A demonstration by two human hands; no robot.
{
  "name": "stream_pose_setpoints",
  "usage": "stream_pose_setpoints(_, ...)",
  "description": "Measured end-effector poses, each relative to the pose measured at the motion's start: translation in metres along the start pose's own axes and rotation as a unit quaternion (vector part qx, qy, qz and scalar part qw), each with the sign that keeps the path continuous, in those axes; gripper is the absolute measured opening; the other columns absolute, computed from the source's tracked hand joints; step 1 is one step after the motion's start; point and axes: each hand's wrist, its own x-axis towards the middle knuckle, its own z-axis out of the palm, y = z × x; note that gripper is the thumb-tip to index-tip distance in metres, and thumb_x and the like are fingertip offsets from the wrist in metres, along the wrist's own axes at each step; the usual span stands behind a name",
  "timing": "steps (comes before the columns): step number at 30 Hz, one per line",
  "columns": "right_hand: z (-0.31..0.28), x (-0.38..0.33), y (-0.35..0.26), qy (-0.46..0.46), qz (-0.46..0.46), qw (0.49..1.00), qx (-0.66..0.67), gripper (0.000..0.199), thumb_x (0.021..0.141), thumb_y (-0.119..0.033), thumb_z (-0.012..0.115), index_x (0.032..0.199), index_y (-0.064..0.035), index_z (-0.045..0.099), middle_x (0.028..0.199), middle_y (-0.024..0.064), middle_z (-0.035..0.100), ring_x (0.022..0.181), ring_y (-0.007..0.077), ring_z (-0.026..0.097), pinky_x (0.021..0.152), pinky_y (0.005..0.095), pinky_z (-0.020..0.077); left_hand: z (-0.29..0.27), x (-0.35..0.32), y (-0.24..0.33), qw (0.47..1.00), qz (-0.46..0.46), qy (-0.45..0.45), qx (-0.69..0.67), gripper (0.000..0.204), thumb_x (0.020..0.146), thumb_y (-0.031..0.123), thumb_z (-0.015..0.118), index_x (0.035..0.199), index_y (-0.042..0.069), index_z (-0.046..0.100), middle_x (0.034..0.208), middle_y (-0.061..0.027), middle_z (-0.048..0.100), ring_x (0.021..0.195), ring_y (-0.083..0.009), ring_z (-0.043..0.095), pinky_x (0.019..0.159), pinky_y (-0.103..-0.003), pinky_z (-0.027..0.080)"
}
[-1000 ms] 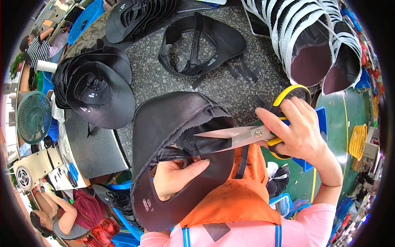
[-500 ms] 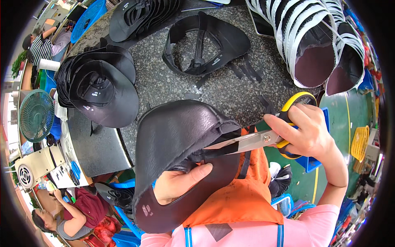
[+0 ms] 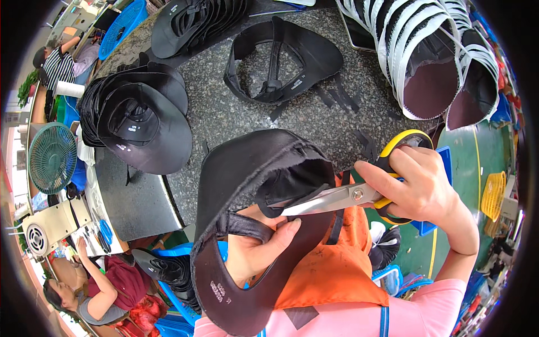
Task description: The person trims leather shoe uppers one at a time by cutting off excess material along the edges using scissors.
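Note:
My left hand (image 3: 255, 253) reaches up through the opening of a black leather shoe upper (image 3: 233, 177) and pinches its edge, thumb on top. Part of those fingers is hidden by the leather. In my right hand (image 3: 421, 182) is a pair of scissors (image 3: 357, 195) with yellow and black handles. The blades lie inside the upper, their tips close to my left thumb and against a strip of dark lining. Whether the blades bite into the material, I cannot tell. Beyond, another black upper (image 3: 314, 56) lies on the speckled stone table (image 3: 216, 112).
Stacked black uppers (image 3: 163, 129) stand on the left, with more uppers (image 3: 168, 33) at the back. White-edged uppers (image 3: 396, 62) fill the back right. Dark scraps (image 3: 339, 95) lie on the stone. A green fan (image 3: 53, 154) and two people are at the left.
The upper has tilted and turned, so more of its lining and inner strap shows. My left hand has moved slightly right; the scissor tips have shifted deeper toward the lining edge.

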Motion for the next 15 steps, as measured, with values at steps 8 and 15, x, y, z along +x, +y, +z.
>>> stream_pose_setpoints(8,-0.011,0.01,-0.014,-0.01,0.02,0.999,-0.045,0.048,0.064,-0.018,0.072,0.111,-0.0095,0.066,0.067,0.0005,0.036,0.053,0.0145,0.045,0.045,0.0305,0.035,0.01,0.007,-0.003,0.991,0.024,0.085,0.096,0.024,0.082,-0.004,0.063,0.105,-0.004,0.069,0.096,-0.007,0.07,0.086,-0.0112,0.061,0.077,-0.025,0.047)
stream_pose_setpoints(15,0.012,0.02,-0.004,0.012,0.065,0.998,-0.015,0.045,0.07,-0.018,0.074,0.113,-0.0102,0.063,0.068,0.0026,0.043,0.054,0.0178,0.052,0.046,0.0335,0.0408,0.015,0.037,0.004,0.974,0.022,0.13,0.185,0.026,0.084,0.006,0.066,0.109,-0.001,0.064,0.077,-0.0019,0.061,0.069,-0.0074,0.052,0.063,-0.023,0.042)
